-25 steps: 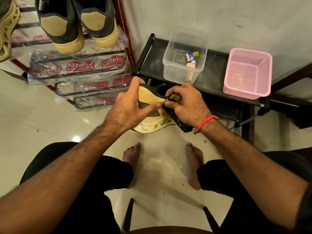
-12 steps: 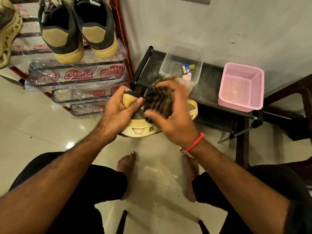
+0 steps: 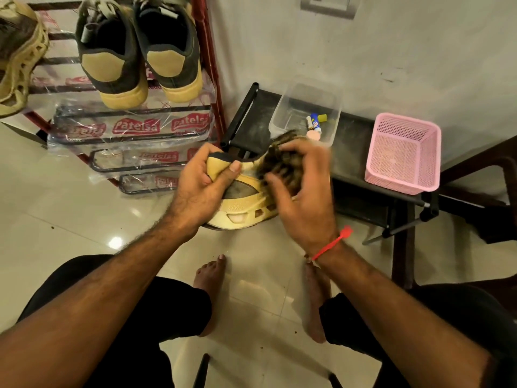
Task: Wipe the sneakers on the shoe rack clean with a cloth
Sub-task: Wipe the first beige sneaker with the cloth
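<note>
glossy pale floor tiles (image 3: pixel 70 233), matt yellow rubbery sneaker (image 3: pixel 246 203) sole with smooth suede-like heel, dark nubby cloth (image 3: pixel 282 163), pink perforated plastic basket (image 3: pixel 402 152), clear plastic tub (image 3: pixel 305 113), shiny plastic-wrapped metal shoe rack (image 3: pixel 134 130), dusty matt black bench (image 3: pixel 355 152)

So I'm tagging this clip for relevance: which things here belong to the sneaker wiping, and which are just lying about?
In the job:
yellow sneaker, held by the left hand
dark cloth, in the right hand
dark sneakers on the shoe rack

Lying about:
pink basket
clear plastic box
black bench
</note>
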